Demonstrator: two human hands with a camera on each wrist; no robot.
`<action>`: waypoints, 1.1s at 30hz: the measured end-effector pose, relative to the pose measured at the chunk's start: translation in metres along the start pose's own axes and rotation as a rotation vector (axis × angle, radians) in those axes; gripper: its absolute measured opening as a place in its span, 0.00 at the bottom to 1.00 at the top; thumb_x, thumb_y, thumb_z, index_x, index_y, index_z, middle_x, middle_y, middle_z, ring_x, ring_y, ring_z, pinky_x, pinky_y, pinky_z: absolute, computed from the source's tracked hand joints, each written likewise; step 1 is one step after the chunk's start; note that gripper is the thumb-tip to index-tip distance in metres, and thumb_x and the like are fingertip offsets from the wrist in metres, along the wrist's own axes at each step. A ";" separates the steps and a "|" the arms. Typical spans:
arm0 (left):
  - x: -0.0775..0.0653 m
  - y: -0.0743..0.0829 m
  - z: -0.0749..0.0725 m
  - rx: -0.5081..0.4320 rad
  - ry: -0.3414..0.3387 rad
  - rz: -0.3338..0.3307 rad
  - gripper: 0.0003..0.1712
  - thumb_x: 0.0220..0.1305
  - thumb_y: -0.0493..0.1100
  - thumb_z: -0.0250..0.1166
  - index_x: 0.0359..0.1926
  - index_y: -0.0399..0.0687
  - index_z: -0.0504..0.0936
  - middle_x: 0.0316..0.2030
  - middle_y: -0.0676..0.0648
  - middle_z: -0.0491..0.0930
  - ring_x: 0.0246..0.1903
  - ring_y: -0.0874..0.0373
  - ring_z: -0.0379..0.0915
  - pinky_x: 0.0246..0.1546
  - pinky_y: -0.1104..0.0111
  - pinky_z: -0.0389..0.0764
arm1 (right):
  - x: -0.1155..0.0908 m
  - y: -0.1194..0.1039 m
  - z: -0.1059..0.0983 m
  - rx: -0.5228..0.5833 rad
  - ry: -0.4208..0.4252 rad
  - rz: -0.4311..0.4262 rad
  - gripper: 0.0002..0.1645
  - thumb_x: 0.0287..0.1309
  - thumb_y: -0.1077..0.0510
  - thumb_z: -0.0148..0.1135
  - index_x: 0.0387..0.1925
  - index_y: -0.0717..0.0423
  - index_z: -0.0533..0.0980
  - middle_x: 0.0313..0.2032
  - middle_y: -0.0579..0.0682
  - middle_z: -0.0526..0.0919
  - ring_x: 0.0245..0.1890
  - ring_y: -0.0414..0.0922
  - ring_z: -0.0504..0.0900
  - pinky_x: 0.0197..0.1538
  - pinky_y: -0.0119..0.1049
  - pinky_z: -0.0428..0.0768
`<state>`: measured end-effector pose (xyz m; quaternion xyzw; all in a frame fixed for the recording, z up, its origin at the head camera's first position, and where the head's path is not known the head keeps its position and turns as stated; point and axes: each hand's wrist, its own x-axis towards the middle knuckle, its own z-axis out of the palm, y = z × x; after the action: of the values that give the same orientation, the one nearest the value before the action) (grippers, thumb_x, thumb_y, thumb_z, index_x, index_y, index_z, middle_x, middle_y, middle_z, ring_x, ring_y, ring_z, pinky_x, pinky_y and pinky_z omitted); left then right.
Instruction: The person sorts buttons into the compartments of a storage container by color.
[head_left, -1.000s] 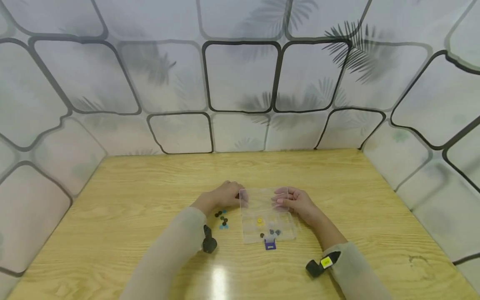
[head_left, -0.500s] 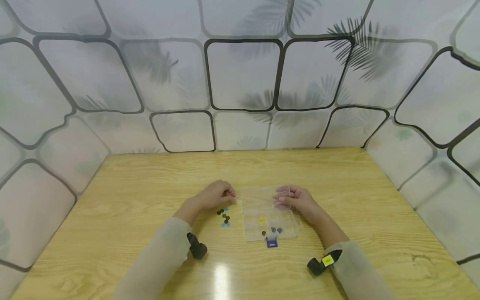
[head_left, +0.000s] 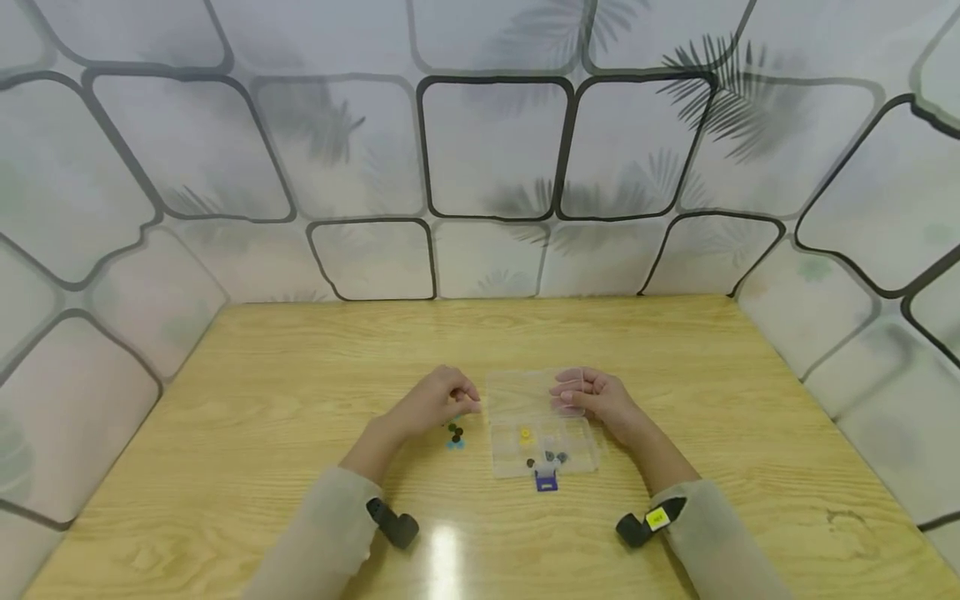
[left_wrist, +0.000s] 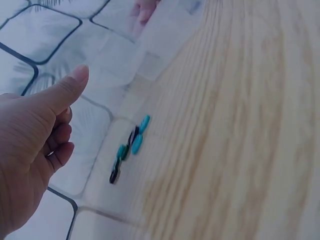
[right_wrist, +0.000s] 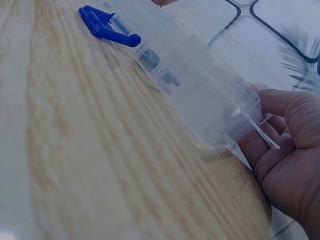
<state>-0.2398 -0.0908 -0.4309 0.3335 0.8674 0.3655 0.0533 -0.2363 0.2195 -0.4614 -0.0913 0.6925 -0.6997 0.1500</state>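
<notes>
A clear plastic compartment box (head_left: 506, 461) lies on the table with its lid (head_left: 521, 392) raised. Yellow, dark and grey small pieces sit in its compartments, and a blue latch (right_wrist: 107, 31) is at its front. My right hand (head_left: 606, 406) holds the lid's right side, thumb on one face and fingers on the other. Just left of the lid is my left hand (head_left: 437, 402), thumb stretched out and other fingers loosely curled. No held thing shows in the left wrist view. Below that hand lie several small, flat button-like pieces (left_wrist: 136, 145), turquoise and dark.
The wooden table (head_left: 300, 358) reaches back to a patterned cloth wall (head_left: 487, 150), which also closes both sides. Each wrist carries a black camera (head_left: 403, 531). A bright light reflection falls on the table's front part.
My left hand has come out from behind the lid, first leftward, then slightly right and down over the button-like pieces. My right hand keeps its hold on the lid.
</notes>
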 end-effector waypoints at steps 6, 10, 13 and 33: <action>-0.002 0.023 0.005 0.075 0.049 0.042 0.08 0.61 0.47 0.65 0.37 0.48 0.80 0.28 0.55 0.68 0.34 0.58 0.61 0.35 0.69 0.66 | 0.000 0.001 -0.001 0.009 0.002 0.005 0.28 0.60 0.64 0.61 0.58 0.73 0.64 0.39 0.44 0.85 0.40 0.43 0.85 0.45 0.36 0.81; 0.001 0.041 0.008 0.083 0.073 0.066 0.08 0.60 0.48 0.65 0.36 0.50 0.80 0.27 0.56 0.66 0.34 0.55 0.63 0.35 0.69 0.65 | 0.001 0.000 -0.001 0.009 0.008 -0.004 0.28 0.60 0.65 0.61 0.57 0.73 0.64 0.38 0.44 0.85 0.39 0.43 0.85 0.44 0.36 0.81; 0.007 0.052 0.011 0.071 0.089 0.076 0.07 0.60 0.48 0.65 0.35 0.50 0.80 0.26 0.56 0.66 0.34 0.56 0.63 0.36 0.68 0.65 | 0.001 -0.001 -0.002 0.008 0.015 -0.022 0.27 0.60 0.65 0.60 0.58 0.74 0.63 0.38 0.43 0.85 0.39 0.42 0.85 0.44 0.36 0.81; 0.041 0.076 0.067 0.319 0.046 0.044 0.13 0.61 0.55 0.63 0.38 0.53 0.82 0.26 0.60 0.71 0.31 0.65 0.61 0.37 0.74 0.64 | 0.000 0.003 -0.002 -0.063 0.043 -0.019 0.28 0.59 0.60 0.63 0.56 0.70 0.67 0.41 0.48 0.85 0.41 0.42 0.84 0.45 0.35 0.81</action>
<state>-0.2086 0.0133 -0.4223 0.3479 0.9080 0.2319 -0.0284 -0.2364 0.2210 -0.4641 -0.0872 0.7163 -0.6809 0.1254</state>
